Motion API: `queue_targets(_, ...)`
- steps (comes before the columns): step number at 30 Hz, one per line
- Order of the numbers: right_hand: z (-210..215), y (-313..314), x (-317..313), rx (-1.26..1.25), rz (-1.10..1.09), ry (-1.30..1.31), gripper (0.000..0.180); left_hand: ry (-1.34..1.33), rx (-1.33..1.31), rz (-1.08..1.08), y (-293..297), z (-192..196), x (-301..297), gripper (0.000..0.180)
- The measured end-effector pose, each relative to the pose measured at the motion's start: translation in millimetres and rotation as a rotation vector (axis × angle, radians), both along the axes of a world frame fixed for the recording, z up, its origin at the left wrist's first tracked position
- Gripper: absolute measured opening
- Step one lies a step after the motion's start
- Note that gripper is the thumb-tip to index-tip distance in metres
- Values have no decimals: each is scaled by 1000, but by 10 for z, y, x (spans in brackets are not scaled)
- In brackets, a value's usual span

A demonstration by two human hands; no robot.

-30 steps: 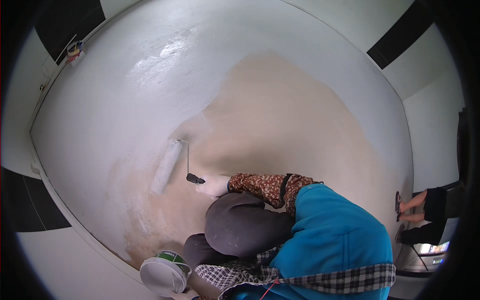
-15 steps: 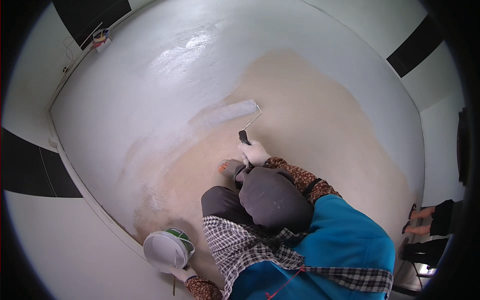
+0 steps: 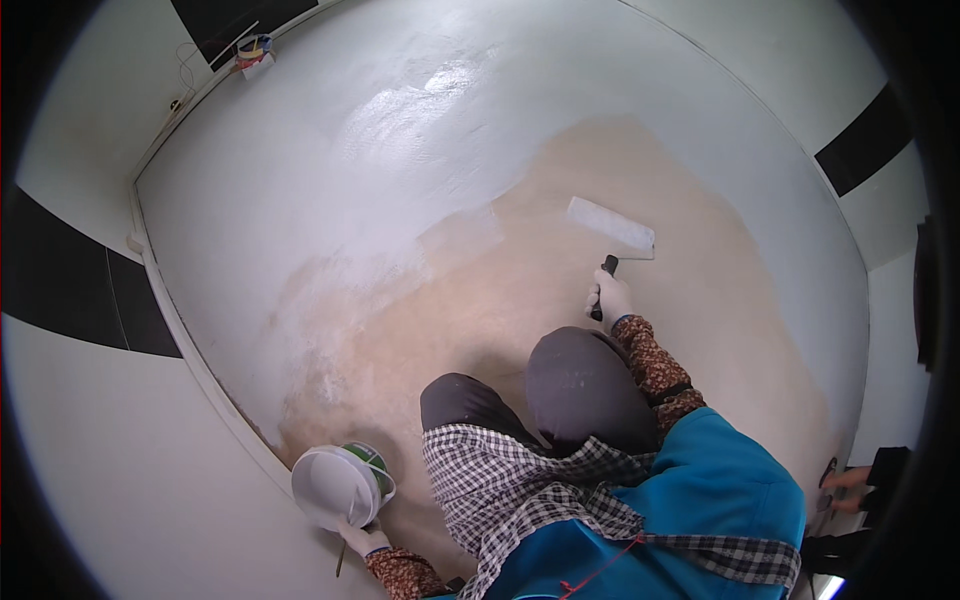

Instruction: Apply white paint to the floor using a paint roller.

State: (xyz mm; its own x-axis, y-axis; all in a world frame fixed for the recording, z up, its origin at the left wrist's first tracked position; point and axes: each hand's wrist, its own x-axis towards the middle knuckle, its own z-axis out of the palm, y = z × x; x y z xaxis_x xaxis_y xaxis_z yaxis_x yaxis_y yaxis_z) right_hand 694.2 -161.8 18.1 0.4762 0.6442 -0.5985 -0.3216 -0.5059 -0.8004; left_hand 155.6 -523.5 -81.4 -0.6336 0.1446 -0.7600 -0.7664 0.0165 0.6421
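Observation:
In a white glove, my right hand [image 3: 609, 295] is closed round the black handle of a paint roller [image 3: 612, 228]. The roller's white sleeve lies over the beige, uncoated part of the floor [image 3: 690, 290], right of the white-coated part. At the lower left, my gloved left hand [image 3: 363, 538] is closed at the rim of a white and green bucket [image 3: 325, 490], which is tipped with its mouth toward the left. A thin stick [image 3: 340, 560] pokes out below that hand; whether the fingers also grip it is hidden.
White coating [image 3: 400, 180] covers the floor at the far side and left, shiny near the top. A small container with tools [image 3: 254, 55] stands by the far left wall. Another person's legs [image 3: 850, 490] are at the right edge. Black panels [image 3: 60, 270] mark the walls.
The roller in my right hand has moved right, off the coating's edge onto the beige floor, and its sleeve has turned. My left hand stays at the bucket. The view has shifted slightly.

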Motion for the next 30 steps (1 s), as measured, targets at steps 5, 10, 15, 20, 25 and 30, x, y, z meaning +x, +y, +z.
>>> queue_targets(5, -144, -208, 355, -34, -30, 27, 24, 158, -67, 5, 102, 191, -7, 50)
queue_targets(10, -291, -342, 649, -32, -112, 9, 24, 194, -91, 56, 429, 429, 18, 49)
queue_targets(15, -498, -379, 864, -88, -117, 64, 27, 276, -51, 117, 607, 472, 36, 31)
queue_targets(20, -655, -418, 903, -123, -63, 100, 28, 278, -59, 24, 779, 449, 41, 41)
queue_targets(25, -588, -431, 799, -112, 7, 34, 30, 362, -63, -149, 1012, 565, 180, 40)
queue_targets(30, -315, -450, 555, -72, 15, 133, 30, 425, -60, -403, 1237, 878, 347, 40)
